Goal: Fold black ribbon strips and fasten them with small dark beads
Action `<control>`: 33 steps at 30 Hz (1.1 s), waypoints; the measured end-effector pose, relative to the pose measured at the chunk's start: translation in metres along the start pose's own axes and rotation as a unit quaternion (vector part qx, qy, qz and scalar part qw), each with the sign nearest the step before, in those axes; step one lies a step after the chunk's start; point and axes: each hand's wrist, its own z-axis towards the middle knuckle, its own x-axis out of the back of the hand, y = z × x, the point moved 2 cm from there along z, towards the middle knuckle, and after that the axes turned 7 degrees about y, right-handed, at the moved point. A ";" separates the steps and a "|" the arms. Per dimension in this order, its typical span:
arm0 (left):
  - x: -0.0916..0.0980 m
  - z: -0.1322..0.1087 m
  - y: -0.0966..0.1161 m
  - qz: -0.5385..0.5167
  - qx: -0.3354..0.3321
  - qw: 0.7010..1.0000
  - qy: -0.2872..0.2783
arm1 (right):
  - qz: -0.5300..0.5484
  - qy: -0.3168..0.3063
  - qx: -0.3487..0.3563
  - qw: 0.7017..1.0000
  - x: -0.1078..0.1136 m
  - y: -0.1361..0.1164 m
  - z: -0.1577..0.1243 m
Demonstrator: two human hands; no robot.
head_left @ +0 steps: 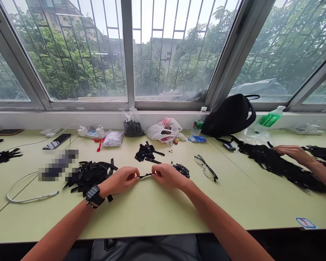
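Narrow black strip (146, 175) is pinched between the fingertips of my left hand (120, 180) and right hand (168, 176) over the pale green tabletop (141, 214), its ends hidden in my grip. Nearby I see a ragged heap of matte black strips (89, 176), small black beads (181, 170), and a pixelated, unreadable object (58, 165).
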 end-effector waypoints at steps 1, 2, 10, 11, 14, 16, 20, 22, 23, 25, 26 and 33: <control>0.000 0.000 0.000 -0.001 0.001 1.000 0.001 | 0.000 0.002 0.001 1.000 0.000 0.000 0.000; 0.000 0.000 0.000 -0.001 0.001 1.000 0.002 | 0.000 0.004 0.001 1.000 0.000 0.001 0.000; 0.000 0.000 0.001 -0.005 -0.002 1.000 0.007 | 0.002 -0.009 0.000 1.000 -0.001 0.001 0.001; 0.000 0.000 0.001 -0.005 -0.002 1.000 0.007 | 0.003 -0.010 -0.001 1.000 -0.001 0.001 0.001; 0.000 0.000 0.001 -0.009 -0.001 1.000 0.007 | 0.003 -0.009 -0.001 1.000 -0.001 0.001 0.001; 0.000 0.000 0.001 -0.009 -0.001 1.000 0.007 | 0.003 -0.008 0.000 1.000 -0.001 0.002 0.001; -0.001 0.000 0.000 -0.004 0.001 1.000 0.008 | 0.003 -0.006 0.005 1.000 -0.001 0.002 0.000; -0.001 0.000 0.000 -0.004 0.002 1.000 0.006 | 0.003 -0.005 0.005 1.000 -0.001 0.002 0.000; -0.001 0.000 0.000 -0.004 0.002 1.000 0.005 | 0.002 -0.006 0.003 1.000 -0.001 0.001 0.000; 0.000 0.000 0.000 -0.006 0.000 1.000 0.003 | 0.002 -0.009 0.000 1.000 -0.001 0.001 0.000; 0.000 0.000 0.000 -0.006 0.000 1.000 0.003 | 0.003 -0.012 -0.002 1.000 -0.001 0.001 0.000; -0.001 0.000 -0.001 -0.007 -0.003 1.000 0.005 | 0.015 -0.035 -0.013 0.999 0.001 0.002 -0.001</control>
